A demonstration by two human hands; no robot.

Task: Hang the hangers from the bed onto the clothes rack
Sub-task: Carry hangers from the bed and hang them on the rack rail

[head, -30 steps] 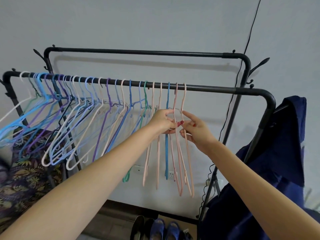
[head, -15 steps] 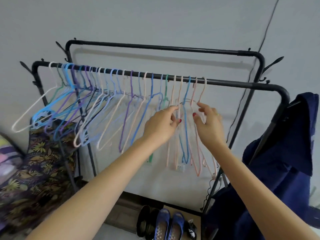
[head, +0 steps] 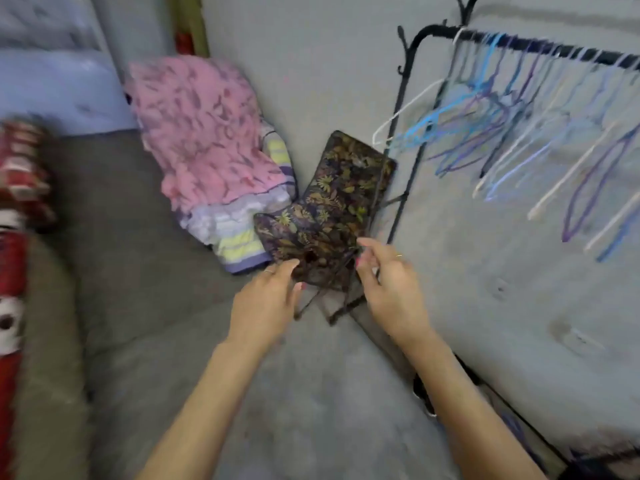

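Note:
The black clothes rack (head: 412,109) stands at the upper right, its front rail carrying several hangers (head: 512,133) in white, blue and purple. On the grey bed (head: 145,306) a few thin dark hangers (head: 341,306) lie beside a dark floral cloth (head: 332,206), blurred. My left hand (head: 266,303) and my right hand (head: 391,289) reach out side by side just above those dark hangers. The fingers of both are loosely extended and hold nothing. I cannot tell whether either hand touches the hangers.
A pink patterned blanket (head: 204,133) lies over a striped folded quilt (head: 242,233) against the wall. Red patterned fabric (head: 17,188) lies along the left edge. Shoes (head: 424,393) sit on the floor under the rack.
The view has swung left and down from the rack to the bed. Both hands have left the pink hangers on the rail and dropped toward the dark hangers on the bed.

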